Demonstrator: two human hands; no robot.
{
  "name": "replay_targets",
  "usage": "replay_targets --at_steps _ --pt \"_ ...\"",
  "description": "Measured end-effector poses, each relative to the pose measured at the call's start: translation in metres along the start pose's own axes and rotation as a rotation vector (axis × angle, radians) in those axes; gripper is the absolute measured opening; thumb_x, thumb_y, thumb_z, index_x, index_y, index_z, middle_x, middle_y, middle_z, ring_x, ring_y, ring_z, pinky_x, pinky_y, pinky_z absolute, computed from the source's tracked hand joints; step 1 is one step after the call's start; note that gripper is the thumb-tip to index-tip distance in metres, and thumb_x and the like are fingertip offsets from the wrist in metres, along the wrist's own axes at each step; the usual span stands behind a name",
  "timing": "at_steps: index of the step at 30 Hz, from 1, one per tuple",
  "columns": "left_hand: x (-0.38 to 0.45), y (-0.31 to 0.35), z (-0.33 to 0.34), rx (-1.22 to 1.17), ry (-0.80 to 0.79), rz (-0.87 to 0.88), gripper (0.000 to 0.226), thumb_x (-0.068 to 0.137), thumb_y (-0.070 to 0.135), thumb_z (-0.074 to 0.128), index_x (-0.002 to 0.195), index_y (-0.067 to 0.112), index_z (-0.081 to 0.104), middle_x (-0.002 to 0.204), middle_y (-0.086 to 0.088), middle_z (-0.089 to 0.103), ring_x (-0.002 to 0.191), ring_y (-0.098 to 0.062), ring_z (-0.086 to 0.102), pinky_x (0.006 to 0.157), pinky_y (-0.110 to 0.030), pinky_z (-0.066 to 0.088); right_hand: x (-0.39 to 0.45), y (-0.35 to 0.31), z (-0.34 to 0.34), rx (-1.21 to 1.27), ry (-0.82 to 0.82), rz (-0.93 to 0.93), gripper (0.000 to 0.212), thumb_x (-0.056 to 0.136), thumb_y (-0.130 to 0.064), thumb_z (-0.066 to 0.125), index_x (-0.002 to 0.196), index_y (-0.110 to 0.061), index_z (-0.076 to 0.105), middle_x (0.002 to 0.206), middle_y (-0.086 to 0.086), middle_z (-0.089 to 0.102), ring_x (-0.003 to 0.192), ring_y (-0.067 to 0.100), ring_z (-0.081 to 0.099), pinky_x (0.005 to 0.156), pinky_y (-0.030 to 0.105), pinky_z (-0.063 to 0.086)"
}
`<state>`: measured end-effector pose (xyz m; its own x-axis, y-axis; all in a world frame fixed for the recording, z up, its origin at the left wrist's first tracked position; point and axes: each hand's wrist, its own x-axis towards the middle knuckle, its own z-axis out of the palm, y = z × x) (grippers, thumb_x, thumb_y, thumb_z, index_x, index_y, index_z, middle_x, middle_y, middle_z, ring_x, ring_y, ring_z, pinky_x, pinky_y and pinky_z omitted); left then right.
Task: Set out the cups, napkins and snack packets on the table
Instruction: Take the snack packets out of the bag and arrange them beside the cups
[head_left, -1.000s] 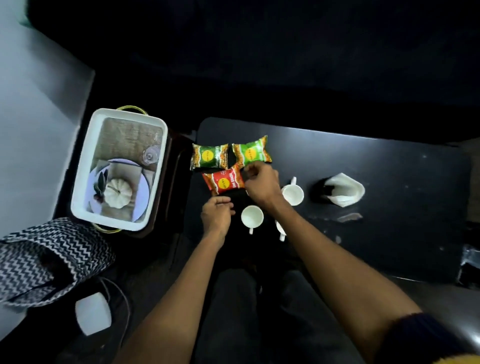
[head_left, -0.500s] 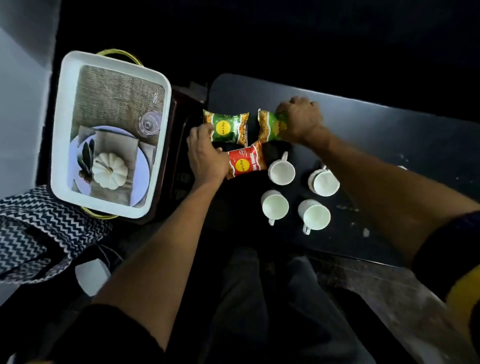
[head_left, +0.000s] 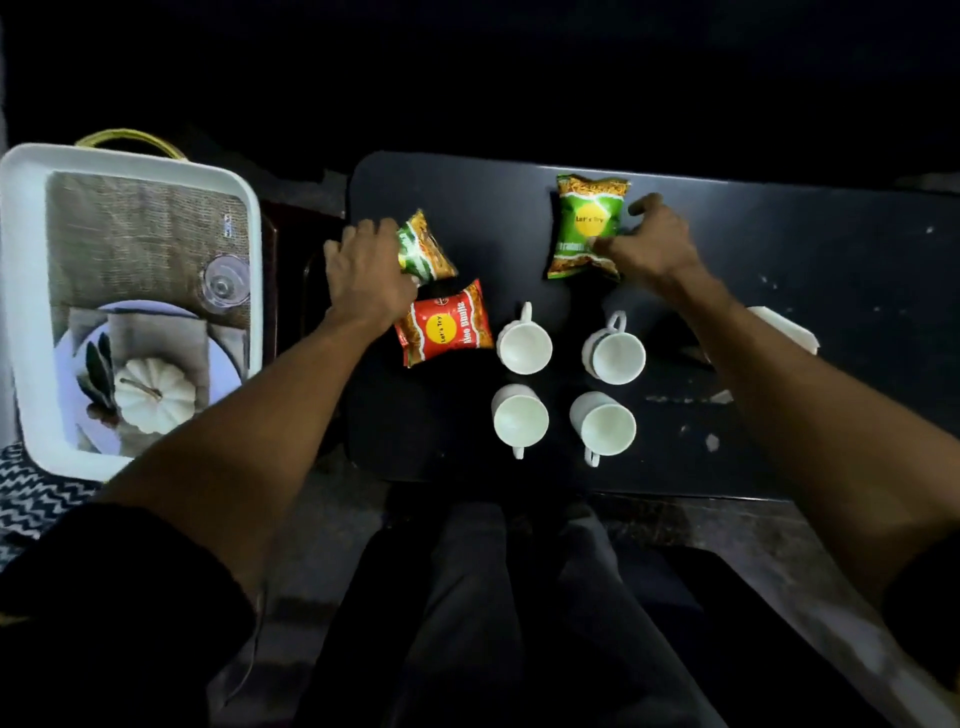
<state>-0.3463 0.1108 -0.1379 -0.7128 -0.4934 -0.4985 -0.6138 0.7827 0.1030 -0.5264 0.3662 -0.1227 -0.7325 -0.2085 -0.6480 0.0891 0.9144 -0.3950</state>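
On the black table (head_left: 779, 249), my right hand (head_left: 649, 244) grips a green snack packet (head_left: 589, 223) near the far edge. My left hand (head_left: 366, 278) holds a second green packet (head_left: 428, 249), tilted, at the table's left end. A red snack packet (head_left: 447, 325) lies flat just below it. Several white cups stand in a square in front of me: one (head_left: 524, 345) at the back left, another (head_left: 618, 356) at the back right, a third (head_left: 521, 418) at the front left. White napkins (head_left: 789, 327) show partly behind my right forearm.
A white tray (head_left: 21, 291) stands left of the table, holding a woven mat, a glass (head_left: 226, 283), a plate and a small white pumpkin (head_left: 153, 395). A zigzag-patterned cloth (head_left: 26, 499) lies below the tray. My legs are under the table's near edge.
My right hand has carried its green packet to the right along the far edge. My left hand has taken hold of the other green packet and tilted it. The camera view has shifted.
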Motion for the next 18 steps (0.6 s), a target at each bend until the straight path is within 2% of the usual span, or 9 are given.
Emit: replay_targets --at_steps 3,6,10,13,18 --pt "0.004 0.008 -0.003 -0.130 0.011 -0.107 0.065 0.084 0.037 0.076 0.134 0.006 0.050 0.134 -0.017 0.058 0.128 -0.037 0.052 0.105 -0.052 0.040 -0.002 0.000 -0.007 -0.044 0.049 -0.110 0.081 0.076 -0.027 0.079 0.145 -0.011 0.038 0.135 0.020 0.052 0.123 0.035 0.053 0.102 0.046 0.047" --pt "0.009 0.020 -0.005 -0.211 0.025 -0.165 0.067 0.084 0.040 0.076 0.135 0.006 0.048 0.135 -0.017 0.058 0.129 -0.037 0.052 0.105 -0.053 0.040 0.000 -0.008 -0.006 -0.134 0.089 -0.217 0.092 0.074 -0.029 0.081 0.151 -0.020 0.032 0.139 0.019 0.042 0.128 0.036 0.046 0.104 0.047 0.047" --pt "0.020 0.041 -0.008 -0.291 0.037 -0.191 0.075 0.084 0.041 0.077 0.140 0.006 0.041 0.138 -0.017 0.055 0.131 -0.037 0.051 0.106 -0.053 0.044 0.007 -0.015 0.000 -0.320 0.039 -0.266 0.095 0.071 -0.029 0.081 0.153 -0.030 0.032 0.145 0.016 0.036 0.131 0.037 0.043 0.103 0.048 0.047" --pt "0.027 0.060 -0.008 -0.376 0.034 -0.195 0.078 0.086 0.040 0.076 0.145 0.009 0.036 0.141 -0.015 0.053 0.133 -0.036 0.051 0.106 -0.053 0.045 0.011 -0.011 0.001 -0.417 0.010 -0.272 0.091 0.075 -0.033 0.081 0.152 -0.031 0.033 0.146 0.017 0.037 0.132 0.037 0.041 0.101 0.048 0.047" --pt "0.036 0.083 -0.005 -0.508 0.067 -0.181 0.087 0.087 0.041 0.074 0.154 0.019 0.024 0.146 -0.015 0.046 0.133 -0.036 0.050 0.105 -0.053 0.047 0.021 0.005 -0.021 -0.371 0.103 -0.183 0.086 0.076 -0.036 0.079 0.151 -0.030 0.036 0.143 0.017 0.041 0.130 0.039 0.045 0.102 0.050 0.045"
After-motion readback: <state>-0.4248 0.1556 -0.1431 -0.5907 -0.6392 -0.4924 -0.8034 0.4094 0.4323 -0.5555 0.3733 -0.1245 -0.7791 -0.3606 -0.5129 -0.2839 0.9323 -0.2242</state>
